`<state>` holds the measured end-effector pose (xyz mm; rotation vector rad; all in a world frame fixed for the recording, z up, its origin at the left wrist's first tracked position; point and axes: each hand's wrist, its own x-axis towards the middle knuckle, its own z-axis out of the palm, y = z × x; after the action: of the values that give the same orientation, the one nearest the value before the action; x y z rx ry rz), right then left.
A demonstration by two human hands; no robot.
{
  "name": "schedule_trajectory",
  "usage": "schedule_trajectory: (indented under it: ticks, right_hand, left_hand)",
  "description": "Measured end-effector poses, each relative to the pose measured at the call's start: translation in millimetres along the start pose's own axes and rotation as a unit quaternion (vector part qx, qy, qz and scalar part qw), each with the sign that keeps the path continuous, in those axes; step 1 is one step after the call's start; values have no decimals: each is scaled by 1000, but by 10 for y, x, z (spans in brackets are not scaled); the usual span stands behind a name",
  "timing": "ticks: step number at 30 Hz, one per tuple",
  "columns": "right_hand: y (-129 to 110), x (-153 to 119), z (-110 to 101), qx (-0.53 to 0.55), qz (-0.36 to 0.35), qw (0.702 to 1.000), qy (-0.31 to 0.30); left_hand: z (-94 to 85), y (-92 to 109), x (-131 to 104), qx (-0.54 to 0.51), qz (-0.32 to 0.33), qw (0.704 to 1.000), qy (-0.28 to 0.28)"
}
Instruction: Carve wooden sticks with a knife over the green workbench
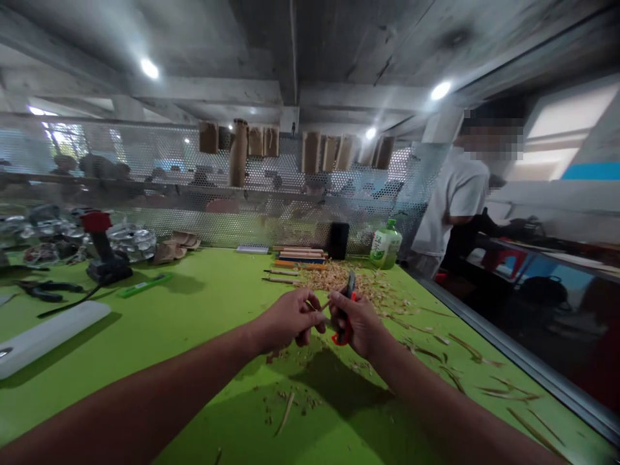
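Observation:
Over the middle of the green table, my left hand is closed, thumb and fingers pinching a small thin strip that reaches across to my other hand. My right hand is wrapped round a red-handled tool with a dark, curved upper part, and its thumb and forefinger are at the strip's other end. The two hands nearly touch. Behind them lies a heap of pale wood shavings, and crumbs and one longer sliver lie below.
The green table holds a drill, pliers, a green cutter and a white block at left. Behind are sticks, a phone and a bottle. A person stands at right.

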<state>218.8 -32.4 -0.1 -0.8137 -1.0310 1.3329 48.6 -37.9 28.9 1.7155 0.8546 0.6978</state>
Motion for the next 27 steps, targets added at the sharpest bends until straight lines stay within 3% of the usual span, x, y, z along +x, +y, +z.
schedule_trajectory:
  ticks: [3,4,5,8,10,16,23,27]
  right_hand:
    - [-94,47,-93,18,-34,997,67]
    - [-133,67,-130,26,-46,995,87]
    - [-169,85,-166,32,-53,993,100]
    - [-230,121,-236,32,-62,990,122]
    - [-226,127,-245,20,-63,990,126]
    - [-154,120,-213,-30,-46,992,113]
    - [-167,101,-191,-31,-36,993,112]
    - [-170,77,-162,-36,-26,993,107]
  left_hand:
    - [-300,-7,232,168,57,984,-17]
    - [-454,-26,333,280,66,957,29]
    - [-619,-56,439,400,58,913,64]
    - [-1061,-211,732,487,20,870,74]
    - [-1226,-351,875,522,5,850,68]
    - [-1219,-666,1110,590,0,807,-2]
    - [-1346,-589,1314,643,0,766,1]
    - [-1432,-606,1442,642,19,766,16]
